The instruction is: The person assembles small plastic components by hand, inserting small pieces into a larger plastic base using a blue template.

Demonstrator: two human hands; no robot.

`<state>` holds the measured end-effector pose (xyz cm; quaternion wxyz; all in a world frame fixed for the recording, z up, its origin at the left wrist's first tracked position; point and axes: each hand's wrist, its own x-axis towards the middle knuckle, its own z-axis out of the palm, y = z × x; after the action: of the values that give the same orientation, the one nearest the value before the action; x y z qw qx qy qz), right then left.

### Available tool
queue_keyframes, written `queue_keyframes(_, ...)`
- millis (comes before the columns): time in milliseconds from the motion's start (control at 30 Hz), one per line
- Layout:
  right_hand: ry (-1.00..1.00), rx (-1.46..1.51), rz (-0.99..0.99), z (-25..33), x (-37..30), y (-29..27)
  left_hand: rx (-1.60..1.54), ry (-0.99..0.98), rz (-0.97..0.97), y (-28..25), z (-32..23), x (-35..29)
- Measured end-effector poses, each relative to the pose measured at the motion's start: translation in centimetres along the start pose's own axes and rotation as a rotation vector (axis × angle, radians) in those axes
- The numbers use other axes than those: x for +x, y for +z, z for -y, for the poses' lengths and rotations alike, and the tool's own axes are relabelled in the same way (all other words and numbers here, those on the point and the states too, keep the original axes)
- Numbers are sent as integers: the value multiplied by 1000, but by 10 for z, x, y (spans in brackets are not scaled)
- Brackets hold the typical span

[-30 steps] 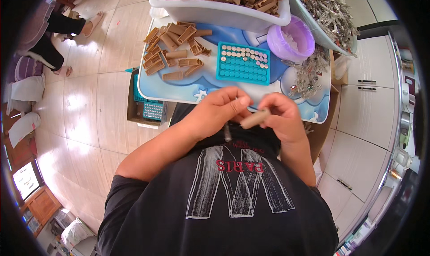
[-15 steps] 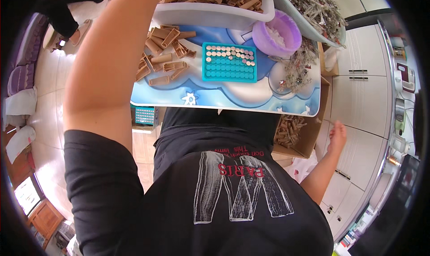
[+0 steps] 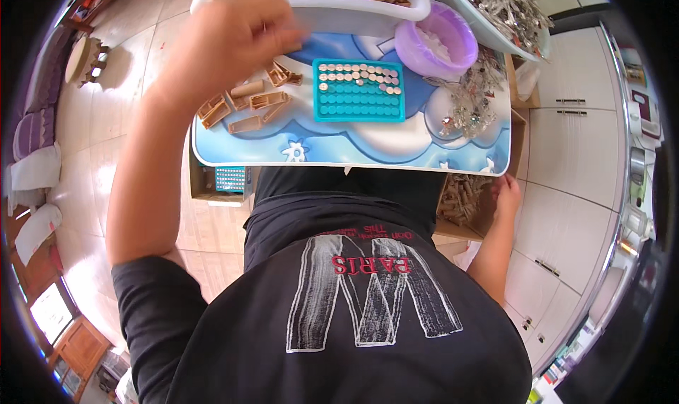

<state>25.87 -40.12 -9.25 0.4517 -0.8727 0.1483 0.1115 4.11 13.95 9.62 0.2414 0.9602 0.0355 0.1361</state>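
My left hand (image 3: 247, 37) is over the left part of the small table, in front of the white tub (image 3: 339, 4). Motion smears its fingers, and anything in them is hidden. Below it lie several loose brown plastic casings (image 3: 247, 124). A teal tray (image 3: 359, 111) beside them holds round silver button cells in its upper rows, with bare pockets lower down. Off the table's right edge, my right hand (image 3: 506, 194) is at the side of a cardboard box (image 3: 503, 142). Its fingers are partly bent, and I cannot see whether they hold anything.
Brown casings fill the white tub. A purple bowl (image 3: 433, 59) holds small whitish parts in a bag. Behind it stands a pale basin (image 3: 488, 32) of tangled silvery parts, some lying on the table. Brown pieces (image 3: 463, 195) fill the cardboard box. White cabinets (image 3: 566, 149) stand right.
My left hand has come down into view from beyond the top edge. My right hand has moved up and left to the box. Fewer casings show on the table, some now behind my left hand.
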Motion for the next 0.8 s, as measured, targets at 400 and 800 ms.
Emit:
queue_keyframes(400, -1025, -414, 84, 176, -119, 88, 467, 203, 193, 59, 29, -23)
queue_keyframes(800, -789, 327, 25, 214, -78, 72, -1059, -495, -488, 63, -17, -50)
